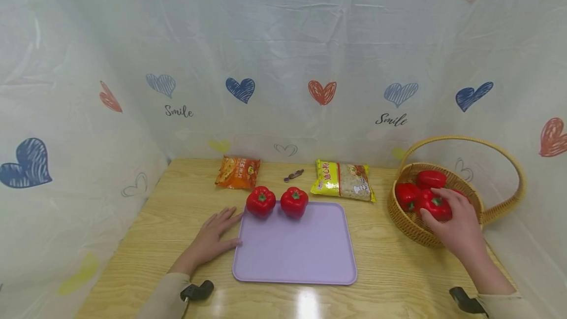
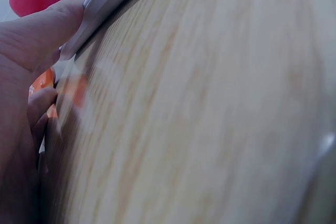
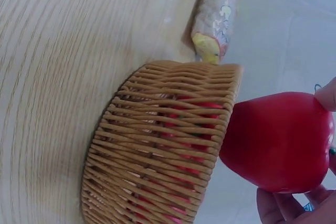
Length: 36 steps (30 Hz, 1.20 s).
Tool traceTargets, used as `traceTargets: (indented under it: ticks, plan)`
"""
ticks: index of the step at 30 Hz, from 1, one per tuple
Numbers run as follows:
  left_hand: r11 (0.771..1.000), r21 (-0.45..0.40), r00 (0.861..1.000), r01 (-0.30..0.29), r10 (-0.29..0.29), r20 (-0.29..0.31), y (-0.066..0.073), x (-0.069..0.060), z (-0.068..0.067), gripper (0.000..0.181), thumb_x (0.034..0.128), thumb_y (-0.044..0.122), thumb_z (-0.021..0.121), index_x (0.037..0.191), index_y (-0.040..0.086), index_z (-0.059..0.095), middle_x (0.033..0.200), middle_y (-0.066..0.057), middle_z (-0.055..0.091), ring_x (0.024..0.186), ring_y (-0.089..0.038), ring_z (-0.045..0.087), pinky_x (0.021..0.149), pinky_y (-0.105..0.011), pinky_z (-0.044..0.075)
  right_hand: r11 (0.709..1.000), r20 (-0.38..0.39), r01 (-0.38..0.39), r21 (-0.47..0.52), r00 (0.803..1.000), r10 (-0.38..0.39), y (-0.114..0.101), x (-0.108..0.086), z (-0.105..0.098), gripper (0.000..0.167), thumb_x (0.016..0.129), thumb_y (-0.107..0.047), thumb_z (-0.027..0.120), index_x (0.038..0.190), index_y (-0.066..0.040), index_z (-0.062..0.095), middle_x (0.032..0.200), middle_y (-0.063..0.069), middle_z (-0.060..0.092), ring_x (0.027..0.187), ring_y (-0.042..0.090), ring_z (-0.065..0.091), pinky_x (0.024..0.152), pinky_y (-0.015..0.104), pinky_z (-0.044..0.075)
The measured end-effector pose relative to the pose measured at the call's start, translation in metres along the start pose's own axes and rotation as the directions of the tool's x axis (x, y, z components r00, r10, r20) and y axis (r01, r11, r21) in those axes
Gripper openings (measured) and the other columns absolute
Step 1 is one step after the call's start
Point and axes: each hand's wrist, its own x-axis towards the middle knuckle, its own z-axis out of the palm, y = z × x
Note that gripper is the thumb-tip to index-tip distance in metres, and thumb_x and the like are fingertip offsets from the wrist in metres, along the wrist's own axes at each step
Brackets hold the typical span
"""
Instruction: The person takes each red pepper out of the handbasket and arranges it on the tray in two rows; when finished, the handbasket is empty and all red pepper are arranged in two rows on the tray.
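Note:
My right hand point(image 1: 462, 225) grips a red bell pepper point(image 3: 281, 142) at the mouth of a wicker basket point(image 1: 414, 230), thumb on one side and fingers on the other. More red peppers point(image 1: 431, 179) lie inside the basket, partly hidden by its weave in the right wrist view. On the left, my left hand point(image 1: 212, 240) rests at the left edge of a lilac tray point(image 1: 297, 250), its fingers spread and its thumb touching the rim. Two red bell peppers, one left point(image 1: 261, 202) and one right point(image 1: 294, 203), sit side by side along the tray's far edge.
Behind the tray lie an orange snack bag point(image 1: 238, 172), a small brown wrapped candy point(image 1: 294, 175) and a yellow-and-clear food packet point(image 1: 343, 181). The basket's tall handle point(image 1: 509, 161) leans out to the right. A heart-printed curtain point(image 1: 283, 63) encloses the wooden table.

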Motion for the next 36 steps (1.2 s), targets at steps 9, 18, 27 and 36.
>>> traceTargets:
  ticks: [9,18,27,36]
  plan:
    - [1.000,0.001,1.000,0.002,-0.002,-0.003,0.001,0.000,-0.001,0.074,0.0909,0.049,0.071,0.153,0.016,0.048,0.161,-0.018,0.036,0.152,-0.041,0.023,0.123,-0.059,0.011,0.998,0.005,0.031,0.046,0.999,-0.032,-0.011,-0.001,0.001,0.061,0.088,-0.020,0.078,0.140,-0.002,0.052,0.142,0.032,0.043,0.123,0.052,0.038,0.083,0.076,0.048]
    - [1.000,-0.002,1.000,0.008,-0.008,0.005,0.001,0.000,0.000,0.074,0.0915,0.049,0.071,0.154,0.017,0.047,0.162,-0.017,0.035,0.152,-0.041,0.022,0.123,-0.059,0.010,0.994,0.023,0.064,0.087,0.998,-0.066,-0.020,-0.003,0.005,0.056,0.092,-0.023,0.075,0.139,-0.002,0.053,0.139,0.030,0.047,0.120,0.050,0.043,0.081,0.074,0.049]
    - [1.000,-0.003,1.000,0.009,-0.009,0.007,-0.001,0.000,0.001,0.074,0.0917,0.050,0.070,0.154,0.018,0.047,0.162,-0.016,0.035,0.152,-0.040,0.022,0.123,-0.059,0.011,0.992,0.040,0.081,0.101,0.996,-0.085,-0.031,-0.004,0.012,0.056,0.091,-0.024,0.076,0.138,-0.003,0.054,0.141,0.028,0.048,0.124,0.048,0.044,0.088,0.078,0.043]
    - [1.000,-0.004,1.000,0.014,-0.014,0.009,0.000,0.000,0.000,0.073,0.0918,0.050,0.070,0.154,0.018,0.047,0.162,-0.016,0.035,0.152,-0.040,0.022,0.123,-0.060,0.011,0.989,0.067,0.088,0.117,0.993,-0.097,-0.040,-0.004,0.029,0.057,0.089,-0.025,0.078,0.137,-0.005,0.054,0.138,0.025,0.051,0.120,0.045,0.049,0.089,0.073,0.048]
